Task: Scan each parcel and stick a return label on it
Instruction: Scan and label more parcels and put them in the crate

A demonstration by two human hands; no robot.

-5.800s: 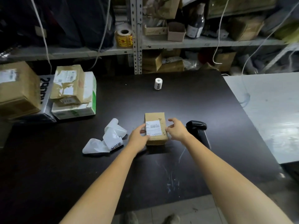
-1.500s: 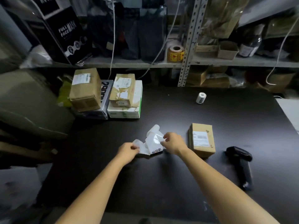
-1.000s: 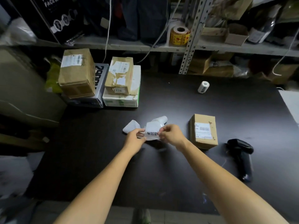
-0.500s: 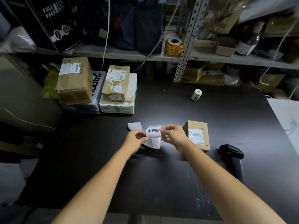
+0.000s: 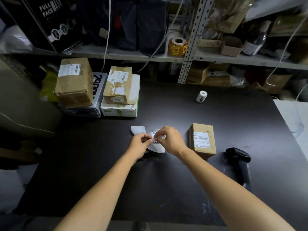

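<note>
A white strip of return labels is held just above the dark table at the centre. My left hand pinches its left side and my right hand pinches a printed label on it; the fingers hide most of the print. A small brown parcel with a white barcode label lies flat just right of my right hand. The black handheld scanner lies on the table further right, untouched.
Several parcels are stacked at the table's back left. A small white label roll stands at the back centre-right. A metal shelf with a yellow tape roll, boxes and cables runs behind. A white surface adjoins the right edge.
Both hands left the small parcel, moved left to the label strip and lifted it. Over the last second the fingers closed in on one printed label and the strip curled under.
</note>
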